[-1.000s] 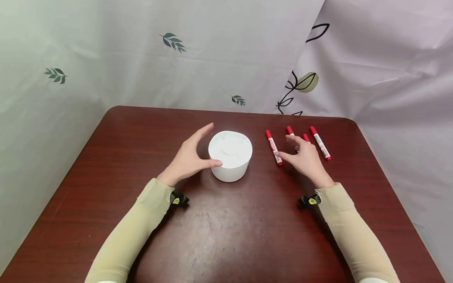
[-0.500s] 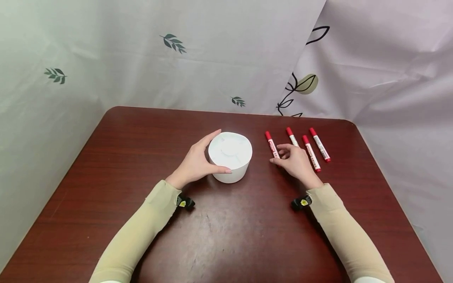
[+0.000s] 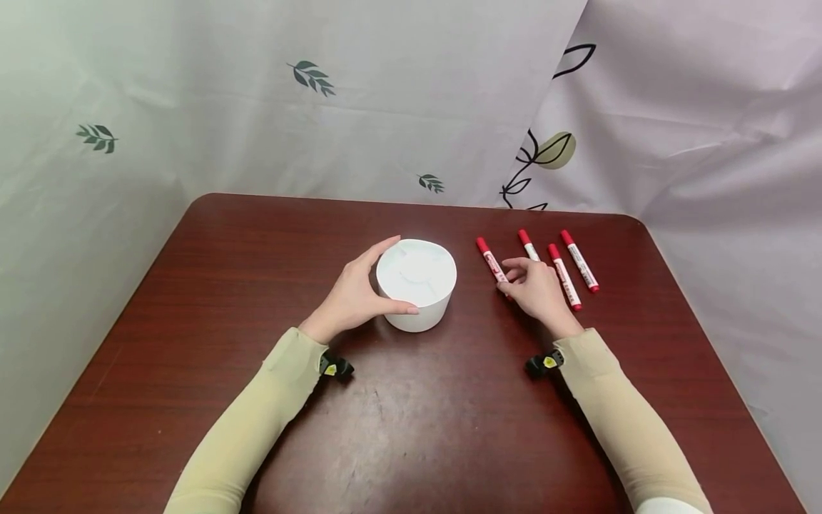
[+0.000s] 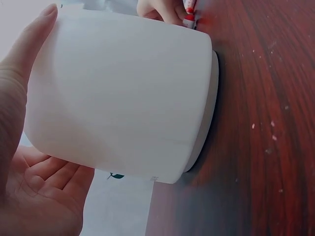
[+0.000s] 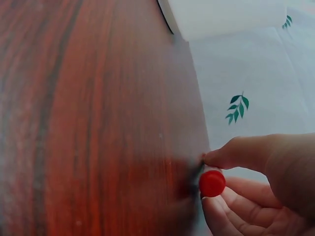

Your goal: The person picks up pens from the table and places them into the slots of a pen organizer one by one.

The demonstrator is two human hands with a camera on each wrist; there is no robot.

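Near the table's middle stands a white round container (image 3: 417,275), its pale top facing up. My left hand (image 3: 349,296) holds its left side, thumb across the front and fingers reaching behind; in the left wrist view the container's smooth wall (image 4: 123,93) fills much of the picture. To the right, my right hand (image 3: 536,293) pinches the near end of the leftmost red-and-white marker (image 3: 491,261) between thumb and fingers. The marker's round red end (image 5: 212,184) faces the right wrist camera. How far it is off the table I cannot tell.
Beside and behind my right hand lie three more markers: one partly hidden behind the hand (image 3: 528,243), a middle marker (image 3: 565,277) and the far-right marker (image 3: 580,260). The dark red wooden table (image 3: 411,428) meets a leaf-printed white curtain (image 3: 359,128) at the back.
My left hand has moved right, onto the container. My right hand has moved left and nearer, off the other markers, and has taken hold of the leftmost marker, which has shifted slightly left.
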